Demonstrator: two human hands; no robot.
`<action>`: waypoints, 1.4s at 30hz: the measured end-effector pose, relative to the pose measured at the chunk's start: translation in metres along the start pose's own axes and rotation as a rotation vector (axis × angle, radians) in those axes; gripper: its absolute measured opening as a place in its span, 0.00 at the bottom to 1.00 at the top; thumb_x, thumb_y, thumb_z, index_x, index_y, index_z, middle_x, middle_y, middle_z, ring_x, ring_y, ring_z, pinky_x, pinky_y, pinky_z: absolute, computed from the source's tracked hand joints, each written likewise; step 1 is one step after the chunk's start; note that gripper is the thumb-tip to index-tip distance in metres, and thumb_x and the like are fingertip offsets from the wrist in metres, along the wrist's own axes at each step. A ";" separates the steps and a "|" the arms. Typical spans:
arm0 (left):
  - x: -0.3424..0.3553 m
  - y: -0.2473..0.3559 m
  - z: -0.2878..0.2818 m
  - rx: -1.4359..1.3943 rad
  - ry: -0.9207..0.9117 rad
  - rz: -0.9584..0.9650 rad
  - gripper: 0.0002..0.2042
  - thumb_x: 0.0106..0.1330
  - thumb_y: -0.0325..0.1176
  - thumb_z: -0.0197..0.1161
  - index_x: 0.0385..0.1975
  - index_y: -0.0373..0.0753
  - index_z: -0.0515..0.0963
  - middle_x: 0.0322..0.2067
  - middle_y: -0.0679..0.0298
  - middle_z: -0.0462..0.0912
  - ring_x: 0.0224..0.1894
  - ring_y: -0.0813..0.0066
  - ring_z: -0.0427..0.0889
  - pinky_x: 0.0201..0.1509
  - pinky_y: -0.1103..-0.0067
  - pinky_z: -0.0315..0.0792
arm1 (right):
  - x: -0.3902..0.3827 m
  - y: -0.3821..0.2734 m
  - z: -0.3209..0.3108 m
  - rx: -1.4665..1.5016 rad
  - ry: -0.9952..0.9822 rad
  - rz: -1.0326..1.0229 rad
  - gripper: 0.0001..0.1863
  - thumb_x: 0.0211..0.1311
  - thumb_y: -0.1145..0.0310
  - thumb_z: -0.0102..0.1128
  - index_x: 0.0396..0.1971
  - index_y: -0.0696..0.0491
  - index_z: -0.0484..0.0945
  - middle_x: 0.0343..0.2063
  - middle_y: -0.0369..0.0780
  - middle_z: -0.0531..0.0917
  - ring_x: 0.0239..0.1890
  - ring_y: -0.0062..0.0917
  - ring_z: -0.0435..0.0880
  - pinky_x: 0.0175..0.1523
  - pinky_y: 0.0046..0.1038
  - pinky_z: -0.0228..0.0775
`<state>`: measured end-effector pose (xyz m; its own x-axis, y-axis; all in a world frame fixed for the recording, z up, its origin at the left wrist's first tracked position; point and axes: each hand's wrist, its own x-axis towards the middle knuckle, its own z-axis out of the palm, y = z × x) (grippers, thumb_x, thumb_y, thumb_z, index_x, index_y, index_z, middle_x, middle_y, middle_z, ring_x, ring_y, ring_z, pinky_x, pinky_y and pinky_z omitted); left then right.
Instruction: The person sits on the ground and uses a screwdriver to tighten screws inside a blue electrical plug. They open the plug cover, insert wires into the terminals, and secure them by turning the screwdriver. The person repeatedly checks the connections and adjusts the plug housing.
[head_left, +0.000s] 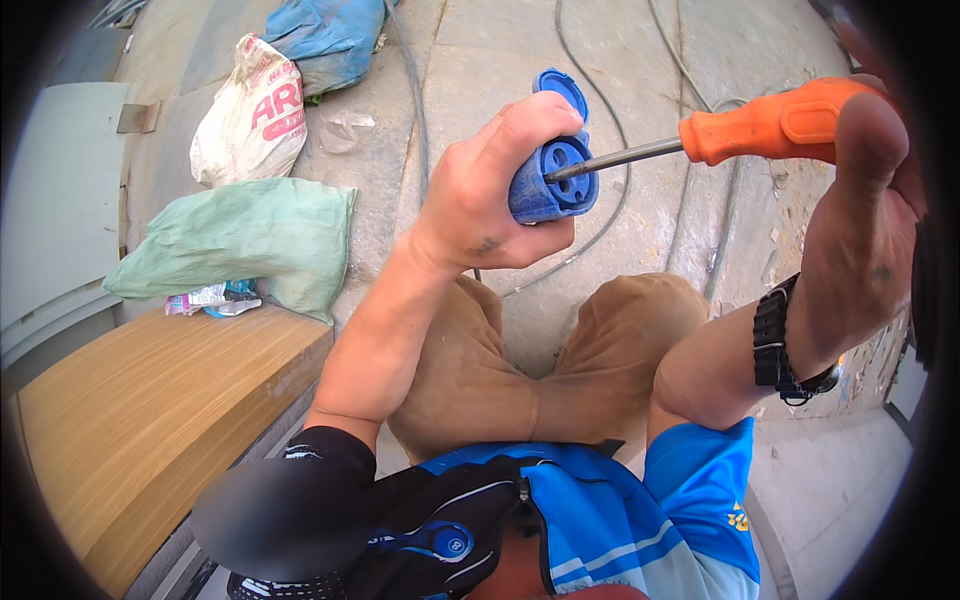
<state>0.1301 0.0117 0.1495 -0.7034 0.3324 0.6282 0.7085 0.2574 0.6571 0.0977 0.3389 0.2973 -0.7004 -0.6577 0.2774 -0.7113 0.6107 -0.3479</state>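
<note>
My left hand (470, 195) is wrapped round a blue power socket connector (540, 205), its round face turned to the right. The connector's hinged blue lid (562, 92) stands open at the far side. In my right hand (860, 235) is a screwdriver (765, 122) with an orange handle, the thumb lying along it. Its metal shaft (630, 157) points left, and the tip meets one of the openings in the connector's face. How deep the tip sits cannot be seen. Most of my right fingers are hidden behind the handle and the picture's dark rim.
Grey cables (622, 130) run over the worn concrete floor (490, 60) beyond my hands. A wood-grain surface (170, 400) lies at my left, with a green sack (240, 235) at its far end. Farther off are a white printed sack (250, 115) and a blue sack (330, 45).
</note>
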 end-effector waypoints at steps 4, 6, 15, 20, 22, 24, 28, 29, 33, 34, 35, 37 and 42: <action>0.003 -0.003 0.004 -0.003 -0.002 0.018 0.32 0.42 0.19 0.69 0.54 0.32 0.70 0.49 0.45 0.81 0.49 0.58 0.84 0.54 0.73 0.76 | 0.029 -0.022 0.024 0.600 0.248 -0.286 0.33 0.73 0.55 0.51 0.70 0.57 0.57 0.62 0.52 0.71 0.67 0.52 0.68 0.63 0.58 0.68; -0.003 -0.003 0.002 -0.062 0.062 -0.008 0.34 0.36 0.21 0.69 0.53 0.37 0.72 0.48 0.49 0.81 0.48 0.52 0.84 0.53 0.69 0.77 | 0.028 -0.030 0.044 0.736 0.379 -0.197 0.33 0.72 0.58 0.53 0.70 0.60 0.56 0.58 0.54 0.75 0.63 0.50 0.74 0.62 0.51 0.72; 0.000 -0.003 0.002 -0.026 0.045 0.056 0.33 0.42 0.19 0.70 0.55 0.32 0.70 0.49 0.46 0.81 0.49 0.59 0.84 0.54 0.74 0.75 | 0.028 -0.040 0.035 0.603 0.352 -0.181 0.34 0.71 0.54 0.57 0.64 0.65 0.62 0.59 0.55 0.73 0.56 0.49 0.79 0.61 0.49 0.73; -0.002 -0.005 -0.001 -0.007 0.033 0.005 0.33 0.41 0.19 0.69 0.55 0.33 0.70 0.49 0.47 0.81 0.52 0.57 0.83 0.56 0.71 0.75 | 0.025 -0.044 0.038 0.407 0.443 -0.015 0.33 0.70 0.52 0.56 0.62 0.65 0.65 0.56 0.54 0.75 0.54 0.45 0.81 0.59 0.44 0.75; -0.002 -0.003 -0.002 -0.055 0.026 0.002 0.33 0.42 0.18 0.69 0.55 0.33 0.70 0.49 0.47 0.81 0.52 0.57 0.83 0.56 0.71 0.75 | 0.025 -0.043 0.037 0.404 0.434 -0.019 0.33 0.70 0.52 0.56 0.62 0.64 0.66 0.55 0.53 0.76 0.53 0.43 0.81 0.58 0.42 0.75; -0.003 -0.002 -0.003 -0.059 0.025 -0.001 0.33 0.42 0.18 0.69 0.55 0.33 0.70 0.49 0.47 0.80 0.52 0.58 0.83 0.56 0.71 0.75 | 0.024 -0.046 0.039 0.410 0.406 -0.025 0.32 0.70 0.51 0.56 0.61 0.64 0.67 0.54 0.52 0.77 0.53 0.41 0.82 0.57 0.41 0.76; -0.002 -0.004 0.001 -0.020 0.066 -0.007 0.33 0.38 0.21 0.69 0.53 0.36 0.72 0.47 0.49 0.81 0.48 0.53 0.83 0.52 0.69 0.77 | 0.026 -0.051 0.051 0.416 0.368 -0.032 0.32 0.70 0.50 0.56 0.59 0.64 0.69 0.52 0.51 0.79 0.51 0.38 0.82 0.55 0.37 0.77; -0.001 -0.005 0.002 -0.027 0.084 -0.005 0.34 0.36 0.22 0.69 0.52 0.38 0.73 0.47 0.50 0.81 0.46 0.50 0.84 0.50 0.69 0.78 | 0.026 -0.052 0.051 0.413 0.367 -0.031 0.32 0.70 0.50 0.56 0.59 0.64 0.70 0.51 0.50 0.80 0.51 0.37 0.83 0.54 0.36 0.77; -0.002 -0.003 0.000 -0.037 0.028 0.023 0.33 0.42 0.19 0.70 0.55 0.33 0.70 0.49 0.46 0.80 0.50 0.59 0.83 0.54 0.73 0.76 | 0.027 -0.046 0.049 0.399 0.429 -0.019 0.31 0.70 0.48 0.56 0.57 0.63 0.72 0.49 0.49 0.82 0.49 0.34 0.84 0.52 0.32 0.78; -0.001 -0.002 -0.001 -0.022 0.029 0.020 0.33 0.41 0.19 0.70 0.55 0.33 0.70 0.49 0.46 0.81 0.50 0.59 0.84 0.54 0.73 0.76 | 0.029 -0.043 0.049 0.365 0.479 0.007 0.31 0.70 0.48 0.56 0.57 0.63 0.73 0.48 0.49 0.82 0.49 0.33 0.84 0.52 0.31 0.78; -0.001 0.000 -0.002 -0.004 0.029 0.016 0.33 0.41 0.19 0.70 0.55 0.33 0.70 0.49 0.46 0.81 0.49 0.59 0.84 0.53 0.74 0.77 | 0.030 -0.038 0.047 0.284 0.541 0.057 0.31 0.70 0.48 0.56 0.57 0.63 0.73 0.48 0.48 0.83 0.48 0.32 0.84 0.51 0.30 0.78; -0.001 -0.002 0.000 0.008 0.036 0.016 0.33 0.41 0.19 0.70 0.55 0.33 0.70 0.49 0.45 0.81 0.48 0.59 0.84 0.53 0.74 0.77 | 0.029 -0.035 0.046 0.175 0.624 0.116 0.31 0.70 0.47 0.55 0.56 0.63 0.74 0.46 0.47 0.84 0.47 0.31 0.85 0.50 0.29 0.79; 0.001 -0.001 -0.002 0.005 0.038 0.012 0.33 0.41 0.19 0.70 0.54 0.33 0.70 0.49 0.45 0.81 0.48 0.59 0.84 0.53 0.73 0.77 | 0.024 -0.047 0.046 0.372 0.439 0.011 0.31 0.70 0.47 0.55 0.56 0.62 0.73 0.47 0.48 0.84 0.48 0.31 0.85 0.50 0.29 0.79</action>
<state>0.1287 0.0103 0.1502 -0.6967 0.3004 0.6514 0.7168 0.2581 0.6477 0.1172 0.2737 0.2787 -0.7233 -0.3591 0.5898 -0.6905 0.3682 -0.6226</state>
